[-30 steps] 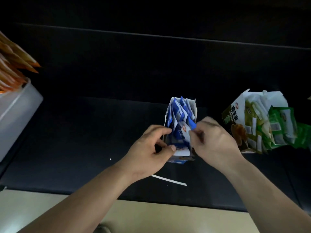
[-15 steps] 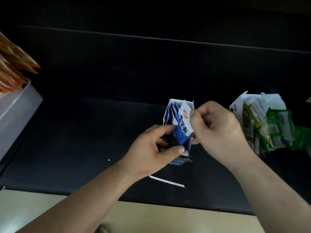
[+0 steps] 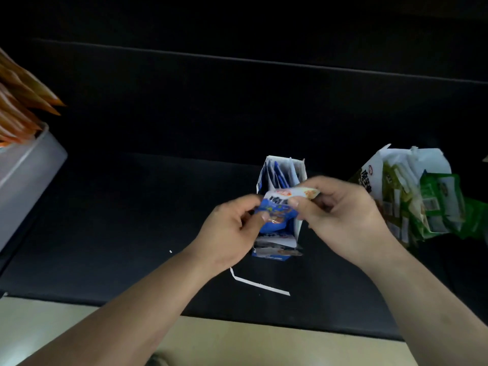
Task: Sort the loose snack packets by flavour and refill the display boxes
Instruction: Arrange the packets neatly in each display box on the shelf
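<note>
A blue and white display box (image 3: 298, 170) stands open on the black table, with several blue packets upright inside. Just above its near end, both hands pinch one blue and white snack packet (image 3: 277, 212). My left hand (image 3: 232, 231) grips the packet's left side. My right hand (image 3: 340, 217) grips its top right corner. The hands hide the box's near half. To the right, a green display box (image 3: 369, 175) leans over, with green packets (image 3: 438, 207) spilling out of its open top.
A white bin (image 3: 29, 175) at the left edge holds orange packets (image 3: 21, 101). A torn white cardboard strip (image 3: 258, 283) lies on the black table (image 3: 132, 220) near its front edge. Beige floor shows below the edge.
The blue packet has come up out of the blue box. Both hands now hold it flat above the box's near end, where before they were working inside the box.
</note>
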Available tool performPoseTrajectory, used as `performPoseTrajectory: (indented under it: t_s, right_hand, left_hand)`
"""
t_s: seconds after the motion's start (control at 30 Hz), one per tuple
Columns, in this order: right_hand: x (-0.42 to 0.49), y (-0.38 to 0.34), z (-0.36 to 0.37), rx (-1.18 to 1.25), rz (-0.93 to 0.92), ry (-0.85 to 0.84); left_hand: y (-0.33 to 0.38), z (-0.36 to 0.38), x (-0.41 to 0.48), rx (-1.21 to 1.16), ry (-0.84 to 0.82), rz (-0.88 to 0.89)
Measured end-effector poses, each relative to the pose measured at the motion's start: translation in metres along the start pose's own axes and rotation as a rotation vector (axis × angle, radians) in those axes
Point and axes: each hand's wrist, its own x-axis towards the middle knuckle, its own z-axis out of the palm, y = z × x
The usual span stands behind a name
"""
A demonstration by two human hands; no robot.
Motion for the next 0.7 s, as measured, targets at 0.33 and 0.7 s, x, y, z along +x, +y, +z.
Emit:
performPoseTrajectory:
  t_s: [0.33,0.7]
  right_hand:
    - [0.001,0.006,-0.001,-0.306,0.057,-0.212]
    - [0.000,0.008,0.003,-0.188,0.195,-0.210]
  left_hand:
    - [-0.002,-0.005,0.001,0.004,0.206,-0.080]
    - [0.009,-0.005,0.028,0.099,0.252,0.051]
